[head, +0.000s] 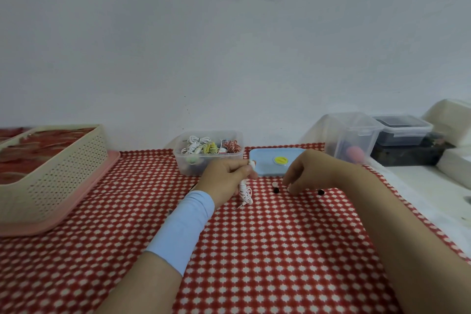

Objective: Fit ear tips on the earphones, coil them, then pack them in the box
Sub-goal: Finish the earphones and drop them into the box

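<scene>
My left hand point(225, 176) grips white earphones point(245, 192); an earbud sticks up above the fingers and the tangled cord hangs down onto the red checked cloth point(267, 250). My right hand point(308, 172) reaches down to the cloth with curled fingers, its fingertips at a small pale ear tip point(290, 188). Another pale ear tip point(274, 183) and two black ear tips point(276, 190) point(321, 192) lie on the cloth around it. Behind my left hand stands a clear box point(182, 158) with several coiled earphones in it. Its blue lid point(262, 162) lies beside it.
A cream perforated basket point(56, 176) on a pink tray point(84, 201) sits at the left. At the back right stand a clear tub point(353, 135) with coloured items, a dark lidded container point(402, 130) and white boxes point(451, 115). A wall rises right behind the table.
</scene>
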A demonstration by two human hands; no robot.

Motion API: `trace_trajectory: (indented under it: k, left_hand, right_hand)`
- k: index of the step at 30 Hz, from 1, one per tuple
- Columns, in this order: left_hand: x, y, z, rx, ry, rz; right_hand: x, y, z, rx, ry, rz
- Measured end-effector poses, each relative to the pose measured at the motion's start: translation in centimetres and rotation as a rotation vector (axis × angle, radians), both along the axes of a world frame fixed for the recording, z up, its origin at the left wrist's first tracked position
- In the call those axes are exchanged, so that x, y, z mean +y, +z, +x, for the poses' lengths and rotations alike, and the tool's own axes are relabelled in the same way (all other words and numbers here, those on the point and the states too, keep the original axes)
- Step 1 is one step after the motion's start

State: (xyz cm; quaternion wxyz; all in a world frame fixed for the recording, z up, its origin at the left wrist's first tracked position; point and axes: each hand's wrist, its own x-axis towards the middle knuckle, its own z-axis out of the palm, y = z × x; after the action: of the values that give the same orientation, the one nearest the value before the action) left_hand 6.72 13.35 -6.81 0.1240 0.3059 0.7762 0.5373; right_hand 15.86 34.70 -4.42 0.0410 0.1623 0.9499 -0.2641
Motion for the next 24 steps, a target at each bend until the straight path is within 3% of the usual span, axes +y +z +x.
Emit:
trace_trajectory:
  k: [4,8,14,24]
  left_hand:
    - [0.1,0.2,0.3,-0.133,-0.001,0.078]
    - [-0.1,0.2,0.4,-0.222,-0.007,0.107]
    - [-0.1,-0.3,-0.1,-0.288,-0.015,0.112]
    - [-0.2,-1.0,-0.6,-0.315,0.012,0.22]
  right_hand:
    - [-0.3,-0.5,-0.3,-0.02,0.005,0.019]
    - [-0.6,-0.1,-0.3,0.108,0.019,-0.053]
    - [-2.6,0.3,-0.7,0.349,-0.034,-0.414]
    - [-4.2,-0.5,-1.3,0.412,-0.035,-0.828]
